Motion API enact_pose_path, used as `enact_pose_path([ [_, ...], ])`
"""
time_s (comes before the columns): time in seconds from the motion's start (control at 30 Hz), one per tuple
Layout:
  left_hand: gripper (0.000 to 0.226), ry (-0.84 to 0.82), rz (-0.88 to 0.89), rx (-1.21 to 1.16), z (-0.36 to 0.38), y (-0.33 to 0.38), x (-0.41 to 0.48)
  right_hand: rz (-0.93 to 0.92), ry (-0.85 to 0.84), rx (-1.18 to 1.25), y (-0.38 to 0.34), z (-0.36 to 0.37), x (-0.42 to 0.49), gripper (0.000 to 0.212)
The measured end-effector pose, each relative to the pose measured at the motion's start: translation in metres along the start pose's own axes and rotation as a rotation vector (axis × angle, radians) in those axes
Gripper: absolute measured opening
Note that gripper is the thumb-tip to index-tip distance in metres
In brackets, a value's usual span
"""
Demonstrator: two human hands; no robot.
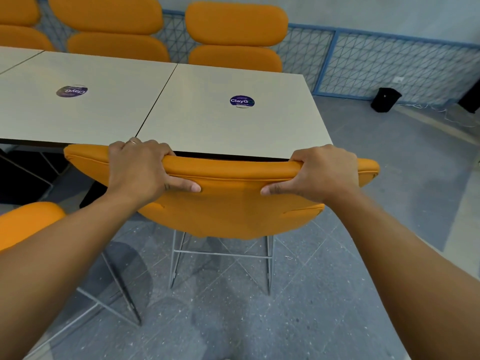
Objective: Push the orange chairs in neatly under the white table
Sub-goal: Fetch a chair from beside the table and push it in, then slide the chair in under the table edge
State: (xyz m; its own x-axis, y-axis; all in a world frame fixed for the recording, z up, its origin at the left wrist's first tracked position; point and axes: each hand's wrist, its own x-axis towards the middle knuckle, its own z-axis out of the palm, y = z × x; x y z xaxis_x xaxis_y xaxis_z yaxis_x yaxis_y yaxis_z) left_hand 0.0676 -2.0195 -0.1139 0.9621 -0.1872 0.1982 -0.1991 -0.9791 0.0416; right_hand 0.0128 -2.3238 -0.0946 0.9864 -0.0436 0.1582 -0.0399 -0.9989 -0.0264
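The orange chair (228, 203) is sitting with the top of its backrest right at the counter's (220, 120) near edge, close to the right-hand corner, so this one is looking nearly pushed in. The left grip (140, 167) and right grip (319, 172) are both wrapping the top of the backrest, thumbs pressing its rear face. Another orange chair (26, 222) is standing clear of the counter at the left, apparently awaiting its turn. Orange padded seating (233, 35) is lining the far edge.

Probably a canteen: stickered white tables (213, 126), orange chairs (228, 203).
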Motion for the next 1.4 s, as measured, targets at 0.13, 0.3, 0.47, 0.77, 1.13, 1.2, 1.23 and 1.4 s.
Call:
enact_pose_path([
  [0.13,0.108,-0.001,0.004,0.001,0.004,0.001,0.023,-0.001,-0.005,0.011,0.005,0.001,0.021,0.094],
  [0.3,0.111,-0.007,0.003,-0.007,0.009,-0.003,0.047,0.005,-0.044,0.013,0.004,0.001,0.042,0.094],
  [0.47,0.114,0.018,-0.048,-0.049,0.015,-0.007,0.053,0.004,-0.074,0.015,0.002,0.001,0.050,0.093],
  [0.77,0.109,-0.010,-0.088,-0.157,0.013,-0.009,0.031,-0.024,-0.145,0.040,-0.004,-0.004,0.044,0.083],
  [1.13,0.063,-0.003,-0.185,-0.489,-0.022,-0.038,-0.043,-0.250,-0.170,0.455,-0.081,-0.027,0.030,0.049],
  [1.2,0.055,-0.006,-0.212,-0.516,-0.032,-0.048,-0.067,-0.302,-0.169,0.469,-0.103,-0.031,0.020,0.048],
  [1.23,0.051,-0.007,-0.222,-0.522,-0.038,-0.052,-0.078,-0.328,-0.178,0.481,-0.113,-0.032,0.015,0.048],
  [1.4,0.041,0.032,-0.282,-0.518,-0.066,-0.083,-0.148,-0.425,-0.267,0.530,-0.170,-0.026,-0.030,0.049],
])
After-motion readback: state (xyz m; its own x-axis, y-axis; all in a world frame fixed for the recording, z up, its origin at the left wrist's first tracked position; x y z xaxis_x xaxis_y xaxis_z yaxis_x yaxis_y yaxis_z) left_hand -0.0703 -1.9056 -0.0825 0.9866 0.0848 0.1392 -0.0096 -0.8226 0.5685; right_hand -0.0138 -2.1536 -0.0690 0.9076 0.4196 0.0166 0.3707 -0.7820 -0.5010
